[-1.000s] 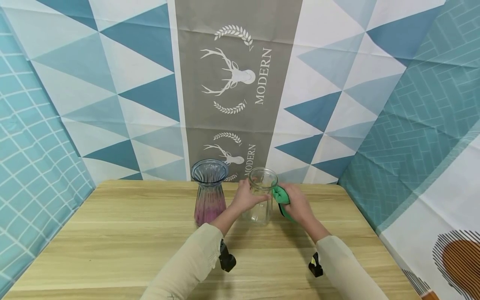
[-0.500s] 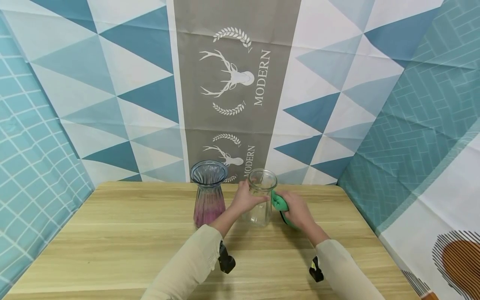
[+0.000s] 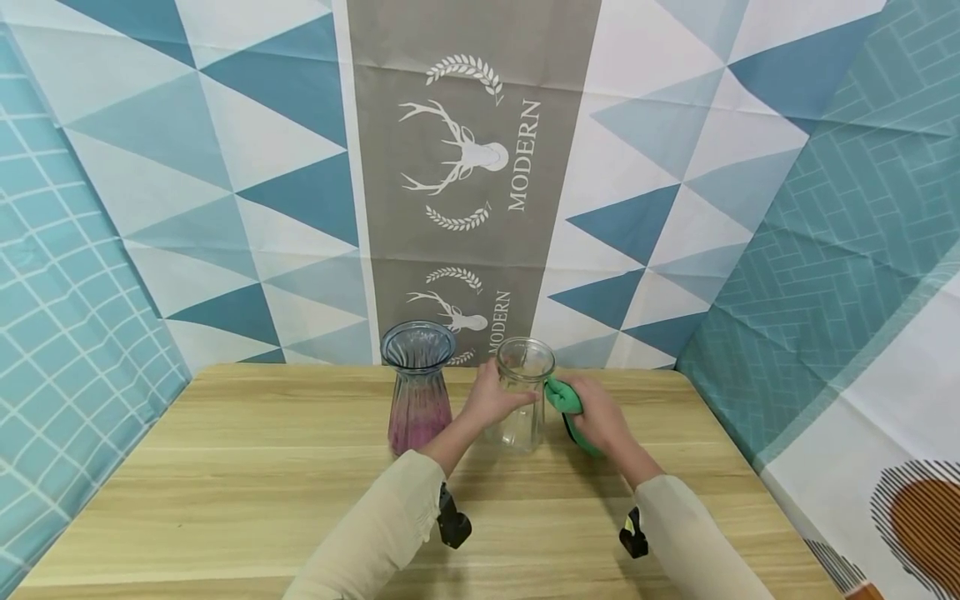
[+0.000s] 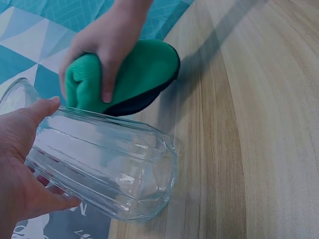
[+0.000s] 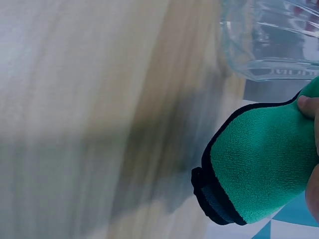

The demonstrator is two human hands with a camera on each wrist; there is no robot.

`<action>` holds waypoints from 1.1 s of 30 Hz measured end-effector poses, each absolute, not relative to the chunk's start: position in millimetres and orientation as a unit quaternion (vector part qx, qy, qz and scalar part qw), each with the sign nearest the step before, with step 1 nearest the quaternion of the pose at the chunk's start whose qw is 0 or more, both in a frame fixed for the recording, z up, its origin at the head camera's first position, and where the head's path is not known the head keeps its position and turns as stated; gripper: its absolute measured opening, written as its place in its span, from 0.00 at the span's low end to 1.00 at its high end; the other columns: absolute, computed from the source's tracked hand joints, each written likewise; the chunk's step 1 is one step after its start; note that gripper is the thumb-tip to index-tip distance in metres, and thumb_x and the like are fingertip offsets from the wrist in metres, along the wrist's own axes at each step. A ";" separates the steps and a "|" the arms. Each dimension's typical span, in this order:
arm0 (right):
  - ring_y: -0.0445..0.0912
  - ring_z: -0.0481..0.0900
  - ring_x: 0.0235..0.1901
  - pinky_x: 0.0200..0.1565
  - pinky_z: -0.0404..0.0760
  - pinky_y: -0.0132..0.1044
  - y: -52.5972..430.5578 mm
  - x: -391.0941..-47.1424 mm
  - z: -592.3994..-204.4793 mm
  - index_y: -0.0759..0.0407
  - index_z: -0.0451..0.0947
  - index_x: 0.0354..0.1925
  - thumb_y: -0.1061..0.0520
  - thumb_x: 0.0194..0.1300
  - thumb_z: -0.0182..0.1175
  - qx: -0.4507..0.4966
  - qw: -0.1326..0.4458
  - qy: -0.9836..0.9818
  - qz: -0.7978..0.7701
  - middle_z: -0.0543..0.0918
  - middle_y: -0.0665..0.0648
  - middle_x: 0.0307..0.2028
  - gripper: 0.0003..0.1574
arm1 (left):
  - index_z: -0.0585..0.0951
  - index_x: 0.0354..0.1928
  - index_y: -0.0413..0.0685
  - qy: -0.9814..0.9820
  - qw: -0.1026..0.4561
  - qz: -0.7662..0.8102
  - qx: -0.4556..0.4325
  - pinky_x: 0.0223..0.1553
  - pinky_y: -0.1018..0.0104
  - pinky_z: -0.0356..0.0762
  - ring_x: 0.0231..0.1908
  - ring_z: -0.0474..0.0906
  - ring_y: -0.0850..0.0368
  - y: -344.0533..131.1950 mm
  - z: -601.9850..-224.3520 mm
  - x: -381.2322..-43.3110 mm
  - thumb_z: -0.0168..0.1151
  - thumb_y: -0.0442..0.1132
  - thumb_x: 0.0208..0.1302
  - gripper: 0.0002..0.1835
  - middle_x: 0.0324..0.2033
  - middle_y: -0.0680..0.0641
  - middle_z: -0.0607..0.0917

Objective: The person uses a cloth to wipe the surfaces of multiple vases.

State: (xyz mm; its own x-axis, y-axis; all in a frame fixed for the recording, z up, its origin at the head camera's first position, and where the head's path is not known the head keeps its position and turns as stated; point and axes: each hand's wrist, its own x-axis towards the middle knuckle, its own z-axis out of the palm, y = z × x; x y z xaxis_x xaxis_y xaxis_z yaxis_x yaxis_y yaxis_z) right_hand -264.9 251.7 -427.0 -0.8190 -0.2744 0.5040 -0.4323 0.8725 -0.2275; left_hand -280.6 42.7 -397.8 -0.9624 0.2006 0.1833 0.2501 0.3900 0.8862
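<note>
A clear glass vase (image 3: 519,425) with faceted sides stands upright near the back of the table. My left hand (image 3: 491,400) grips it around the upper body, thumb on the near side; in the left wrist view the fingers wrap behind the glass (image 4: 114,159). My right hand (image 3: 596,412) holds a bunched green cloth (image 3: 564,397) with dark edging, just right of the vase. In the right wrist view the cloth (image 5: 264,159) hangs folded from my fingers, its dark-bound edge turned toward the table. The cloth's upper fold overlaps the vase's side in the left wrist view.
A ribbed glass vase (image 3: 420,392), blue at the flared rim and pink at the base, stands left of my left hand. The wooden table (image 3: 225,483) ends at a patterned cloth backdrop (image 3: 300,208) behind both vases. Teal and white sheeting (image 3: 817,275) hangs at the right.
My right hand with the green cloth shifts slightly left and down along the vase, then back right and up. The left hand keeps its grip and the vase stays in place.
</note>
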 end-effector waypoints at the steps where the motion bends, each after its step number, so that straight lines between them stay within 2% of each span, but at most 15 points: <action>1: 0.59 0.77 0.51 0.52 0.76 0.56 251.5 -265.3 -424.9 0.59 0.74 0.56 0.72 0.50 0.60 0.189 0.237 -0.937 0.173 0.80 0.63 0.51 0.33 | 0.63 0.62 0.39 -0.833 0.024 -0.536 -0.135 0.61 0.47 0.68 0.57 0.68 0.41 42.7 -398.2 -280.4 0.75 0.49 0.43 0.46 0.55 0.35 0.68; 6: 0.58 0.77 0.51 0.53 0.76 0.54 250.1 -266.7 -417.0 0.58 0.73 0.56 0.69 0.53 0.63 0.187 0.248 -0.930 0.197 0.80 0.62 0.50 0.30 | 0.62 0.63 0.38 -0.832 0.021 -0.538 -0.133 0.61 0.47 0.67 0.58 0.68 0.41 43.3 -399.3 -279.4 0.75 0.49 0.43 0.47 0.57 0.35 0.68; 22: 0.57 0.77 0.49 0.50 0.77 0.53 243.7 -272.7 -408.0 0.56 0.74 0.54 0.70 0.50 0.64 0.189 0.273 -0.920 0.209 0.81 0.60 0.48 0.31 | 0.64 0.62 0.38 -0.836 0.023 -0.529 -0.141 0.61 0.48 0.67 0.58 0.68 0.41 42.5 -399.1 -282.7 0.73 0.46 0.46 0.43 0.56 0.36 0.71; 33: 0.56 0.77 0.49 0.50 0.77 0.53 244.2 -270.8 -416.2 0.55 0.74 0.54 0.70 0.49 0.64 0.198 0.252 -0.928 0.189 0.81 0.59 0.48 0.32 | 0.69 0.56 0.39 -0.831 0.035 -0.527 -0.177 0.59 0.51 0.70 0.54 0.73 0.45 39.9 -396.0 -284.0 0.73 0.45 0.45 0.36 0.50 0.39 0.78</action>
